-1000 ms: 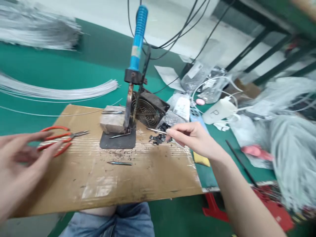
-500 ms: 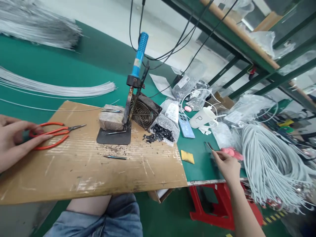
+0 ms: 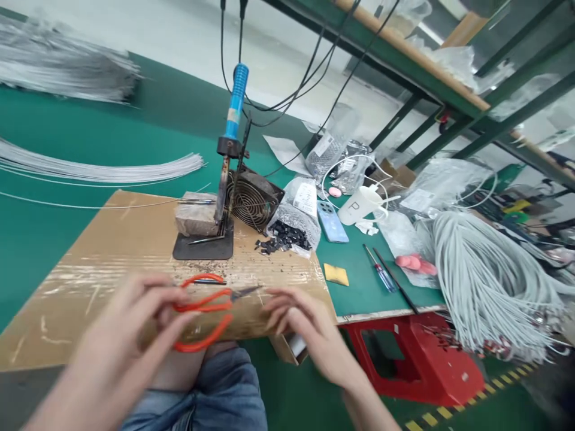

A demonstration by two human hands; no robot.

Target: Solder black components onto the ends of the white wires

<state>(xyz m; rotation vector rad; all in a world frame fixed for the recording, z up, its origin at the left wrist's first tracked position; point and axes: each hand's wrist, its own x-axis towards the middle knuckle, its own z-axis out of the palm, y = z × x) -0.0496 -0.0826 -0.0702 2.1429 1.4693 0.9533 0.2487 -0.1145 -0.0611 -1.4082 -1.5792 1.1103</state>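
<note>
Orange-handled scissors [image 3: 204, 308] are held by their handles in my left hand [image 3: 139, 317], above the front of the cardboard sheet [image 3: 94, 257]. Their blades point right, toward my right hand [image 3: 300, 323], whose curled fingers are near the tips; what it holds, if anything, is too blurred to tell. Behind the scissors a thin metal tip [image 3: 204, 281] lies on the cardboard. A blue-handled soldering iron [image 3: 237, 99] stands upright in its holder beside a stone-like block [image 3: 195, 218]. A screwdriver [image 3: 385, 278] and a black rod [image 3: 395, 278] lie on the green mat at the right.
Behind the cardboard stands a fan [image 3: 254, 200], next to a bag of small black parts [image 3: 290, 233]. A phone [image 3: 332, 221], a white cup [image 3: 359, 205] and a yellow sponge [image 3: 336, 275] are right of it. White cables [image 3: 485, 281] lie far right; thin wires [image 3: 112, 170] at left.
My left hand has carried the scissors right, to the cardboard's front middle. My right hand has left the thin tools at the right and come left to the scissors' tips. The view has shifted slightly.
</note>
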